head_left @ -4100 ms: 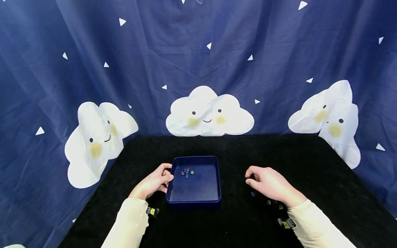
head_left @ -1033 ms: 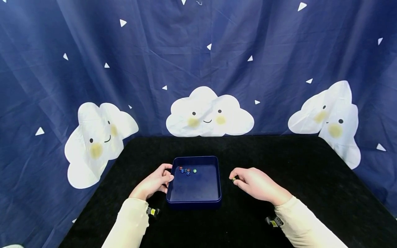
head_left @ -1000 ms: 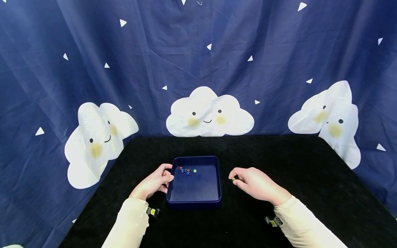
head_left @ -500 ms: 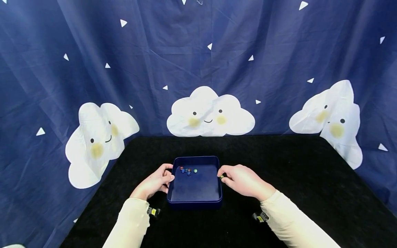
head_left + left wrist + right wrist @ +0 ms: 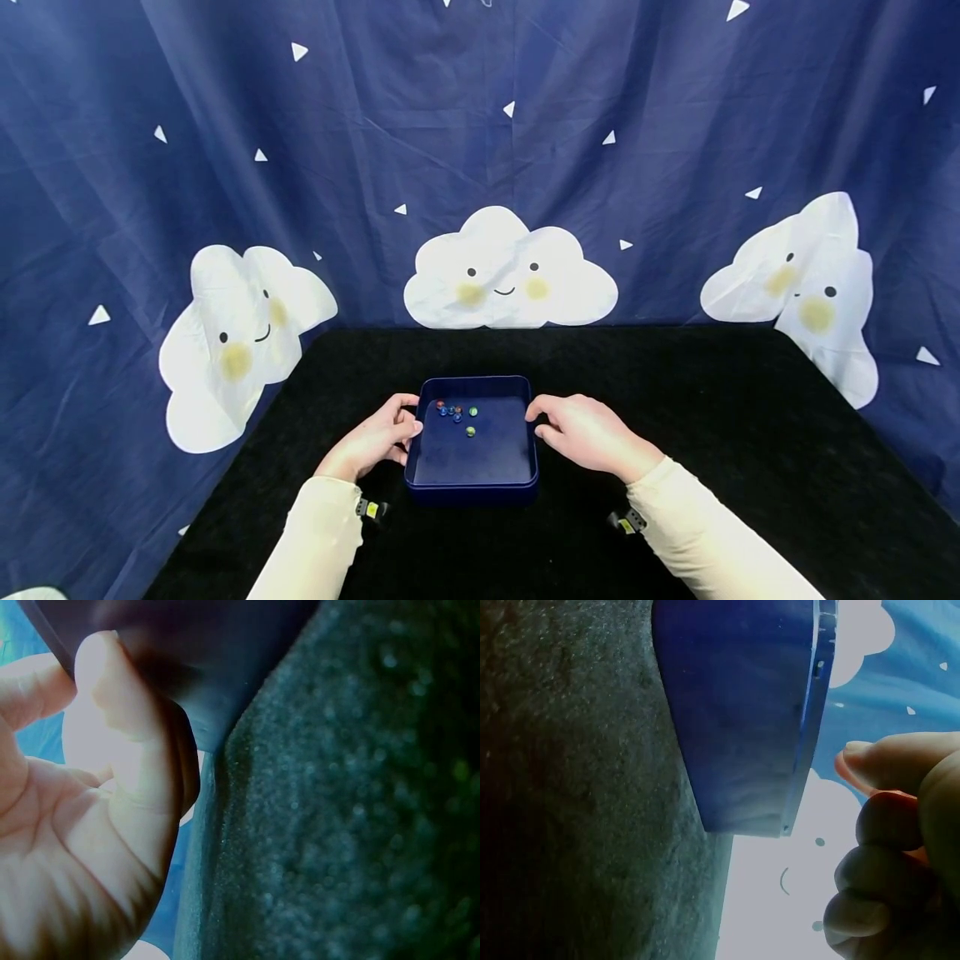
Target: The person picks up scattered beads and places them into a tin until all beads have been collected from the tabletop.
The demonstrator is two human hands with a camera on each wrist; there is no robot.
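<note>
left hand (image 5: pixel 373 437) grips the blue tray (image 5: pixel 487 462) (marbles (image 5: pixel 470 432) inside); right hand (image 5: pixel 588 432), thumb and forefinger apart, at its opposite side.

We see the left hand (image 5: pixel 373 437) holding one side of a blue tray (image 5: pixel 480 468), with red and blue marbles (image 5: pixel 452 411) clustered just inward of that grip and two greenish marbles (image 5: pixel 470 432) slightly farther in. Opposite the grip, the right hand (image 5: pixel 588 435) is right by the tray's other side, thumb and forefinger parted; beyond, we see a cloud-printed curtain (image 5: pixel 360 108).
</note>
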